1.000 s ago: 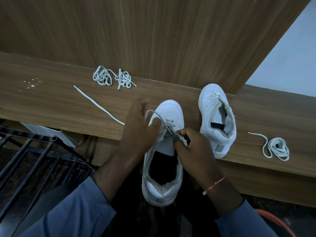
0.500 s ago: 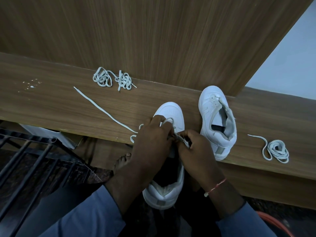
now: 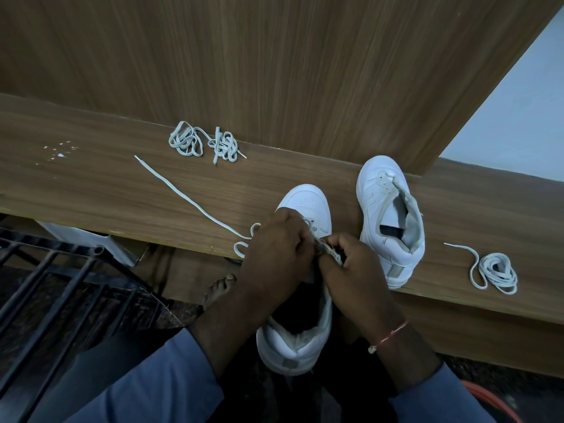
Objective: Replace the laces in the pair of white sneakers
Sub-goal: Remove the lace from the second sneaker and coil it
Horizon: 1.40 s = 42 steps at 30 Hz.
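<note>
1. The near sneaker (image 3: 308,200) has its toe on the worktop (image 3: 91,190). Its heel hangs off the front edge, toward the person.
2. The left hand (image 3: 274,254) lies over the front of this sneaker with its fingers curled down. The long lace (image 3: 189,197) runs across the worktop, makes a small loop at the edge and goes in under those fingers, which grip it. The fingertips are hidden.
3. The right hand (image 3: 351,270) pinches the frayed edge of the sneaker's opening between thumb and fingers. The two hands touch, and they cover the lace holes, so I cannot tell how far the lace is threaded.
4. The other sneaker (image 3: 392,236) stands just to the right, toe pointing away. It has no lace, and its tongue area is open.
5. A lace bundle (image 3: 201,144) lies tangled at the back, by the wood panel (image 3: 274,71).
6. A lace coil (image 3: 497,271) lies far right on the worktop.
7. A red thread (image 3: 392,334) is tied round the right wrist.
8. Bare toes (image 3: 220,288) peek out below the worktop in the dark.
9. A black rack (image 3: 61,285) is cut off at the left, and an orange hose (image 3: 491,403) is cut off at the bottom right.
</note>
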Available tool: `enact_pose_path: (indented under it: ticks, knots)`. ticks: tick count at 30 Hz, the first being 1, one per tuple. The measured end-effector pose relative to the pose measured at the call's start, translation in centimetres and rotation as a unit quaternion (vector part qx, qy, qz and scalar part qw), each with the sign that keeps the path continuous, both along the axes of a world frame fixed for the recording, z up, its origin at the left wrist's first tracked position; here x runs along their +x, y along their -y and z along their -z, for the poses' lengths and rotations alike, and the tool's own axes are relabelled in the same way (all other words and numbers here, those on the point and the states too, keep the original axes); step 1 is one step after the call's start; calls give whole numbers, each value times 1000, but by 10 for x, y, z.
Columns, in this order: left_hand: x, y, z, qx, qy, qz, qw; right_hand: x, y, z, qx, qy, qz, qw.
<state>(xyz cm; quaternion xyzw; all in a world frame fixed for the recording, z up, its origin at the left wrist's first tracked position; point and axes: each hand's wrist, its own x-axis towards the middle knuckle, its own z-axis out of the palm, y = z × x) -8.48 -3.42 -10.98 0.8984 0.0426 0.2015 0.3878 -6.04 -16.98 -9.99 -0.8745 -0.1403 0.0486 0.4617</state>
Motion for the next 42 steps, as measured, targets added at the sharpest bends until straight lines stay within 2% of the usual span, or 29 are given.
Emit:
enact_pose_path:
  ticks: [2, 4, 7, 9, 10, 12, 14, 15, 17, 19, 22, 24, 27, 30, 32, 33, 34, 37, 38, 42]
  knots:
    - [2, -7, -9, -110, 4, -51, 993, 0, 0, 0, 0, 1, -1, 1000]
    - [4, -18, -22, -231, -24, -118, 966, 0, 0, 0, 1, -2, -4, 1000]
    - [7, -39, -33, -464, 15, -201, 863, 0, 0, 0, -4, -3, -8, 1000]
    - [8, -54, -34, -517, 59, -264, 812, 0, 0, 0, -5, -4, -4, 1000]
    - [7, -60, -34, -494, 73, -284, 818, 0, 0, 0, -4, -6, -2, 1000]
    - [5, -64, -35, -366, 83, -267, 887, 0, 0, 0, -3, -8, -1, 1000]
    - [0, -51, -38, -199, 70, -153, 965, -1, -1, 0, -2, -8, -2, 1000]
    - [-3, -42, -36, -105, 54, -86, 989, -1, -1, 0, -2, -6, -2, 1000]
    - [-5, -23, -27, 42, -9, 27, 999, -1, -1, 0, -1, -1, 0, 1000]
    - [-5, -10, -16, 106, -59, 58, 991, -1, 0, 2, -2, -1, 3, 1000]
    - [-4, -6, -15, 111, -87, 21, 990, -1, -1, 3, -12, 1, 4, 1000]
    - [-2, -6, -15, 104, -74, 7, 992, 0, -2, 3, -11, 4, 2, 1000]
    - [-1, -7, -14, 49, -59, 5, 997, 0, -2, 2, -3, 1, 5, 1000]
    - [0, -12, -22, -114, -45, -29, 992, -1, -1, 1, 3, -9, 8, 1000]
    - [1, -26, -34, -273, -17, -99, 957, -2, -1, 0, 5, -11, 7, 1000]
    - [2, -37, -36, -320, 17, -140, 937, -2, -1, 0, 2, -12, 6, 1000]
    - [3, -49, -36, -306, 44, -183, 933, -3, -1, -1, -1, -14, 7, 1000]
    - [3, -70, -29, -66, 1, -264, 962, -3, -2, -2, 0, -20, 7, 1000]
    - [1, -67, -28, -34, -15, -255, 966, -3, -1, -3, 0, -22, 7, 1000]
    - [-7, -37, -33, -67, -47, -124, 989, -6, -4, -5, 17, -30, 18, 999]
